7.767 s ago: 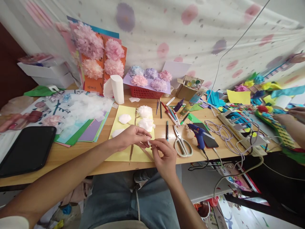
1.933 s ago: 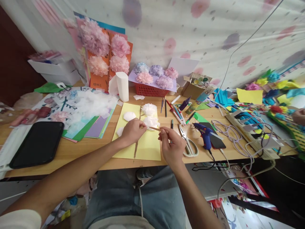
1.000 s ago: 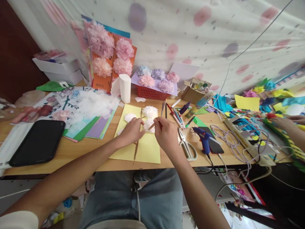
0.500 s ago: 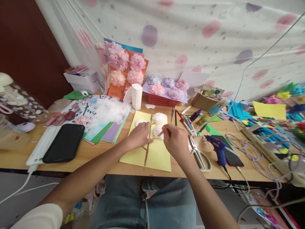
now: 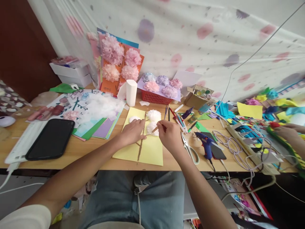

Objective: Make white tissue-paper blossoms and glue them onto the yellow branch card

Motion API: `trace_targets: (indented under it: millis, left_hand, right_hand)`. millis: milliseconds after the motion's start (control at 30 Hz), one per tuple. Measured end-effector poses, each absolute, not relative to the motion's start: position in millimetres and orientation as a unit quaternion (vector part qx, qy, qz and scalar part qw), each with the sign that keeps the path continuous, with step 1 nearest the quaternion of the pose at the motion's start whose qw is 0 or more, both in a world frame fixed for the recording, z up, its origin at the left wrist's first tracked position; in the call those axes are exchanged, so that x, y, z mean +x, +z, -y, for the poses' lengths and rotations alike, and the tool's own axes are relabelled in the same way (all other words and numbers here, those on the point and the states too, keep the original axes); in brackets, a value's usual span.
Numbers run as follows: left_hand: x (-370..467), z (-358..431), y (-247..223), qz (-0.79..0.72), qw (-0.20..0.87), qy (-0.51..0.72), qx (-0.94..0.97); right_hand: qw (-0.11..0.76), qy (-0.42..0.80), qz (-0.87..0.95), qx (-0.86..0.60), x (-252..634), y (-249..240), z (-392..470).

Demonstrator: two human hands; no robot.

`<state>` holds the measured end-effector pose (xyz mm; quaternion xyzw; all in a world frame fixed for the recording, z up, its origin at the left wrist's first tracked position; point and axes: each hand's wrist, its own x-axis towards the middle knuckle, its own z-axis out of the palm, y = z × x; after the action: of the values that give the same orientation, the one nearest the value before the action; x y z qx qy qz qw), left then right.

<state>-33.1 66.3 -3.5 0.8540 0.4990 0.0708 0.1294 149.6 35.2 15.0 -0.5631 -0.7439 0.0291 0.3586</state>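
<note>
A yellow sheet (image 5: 150, 152) with a brown painted trunk and branches lies on the wooden table. White cotton tufts (image 5: 153, 115) sit on its upper right part, and a smaller one (image 5: 133, 119) is at the upper left. My left hand (image 5: 134, 131) rests on the sheet with its fingers apart, holding nothing, just below the smaller tuft. Pinched in my right hand (image 5: 169, 133) is a thin brown stick (image 5: 155, 129), whose tip touches the lower right tuft.
Scissors (image 5: 190, 149), a blue glue gun (image 5: 205, 144) and markers (image 5: 178, 121) lie to the right. Loose cotton (image 5: 102, 106), coloured papers and a black phone (image 5: 50, 139) are left. A white roll (image 5: 131, 93) stands behind. Another person's hand (image 5: 289, 133) is at far right.
The view has shifted to the right, so the table things appear further left. Another person's hand has come into view. My hands keep nearly the same places over the sheet.
</note>
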Motion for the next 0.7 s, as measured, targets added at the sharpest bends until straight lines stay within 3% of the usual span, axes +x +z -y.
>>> trace_targets:
  millis: [133, 433, 700]
  left_hand:
    - [-33.6, -67.3, -6.4, -0.495, 0.124, 0.075, 0.857]
    - [-34.1, -69.7, -7.1, -0.498, 0.122, 0.059, 0.856]
    - [-35.7, -72.2, -8.0, -0.505, 0.152, 0.088, 0.845]
  right_hand:
    - [0.365, 0.034, 0.743, -0.560, 149.2, 16.3, -30.5]
    - [0.503, -0.004, 0.655, -0.563, 160.5, 30.6, 5.4]
    - [0.472, -0.110, 0.713, -0.507, 165.2, -27.0, 59.5]
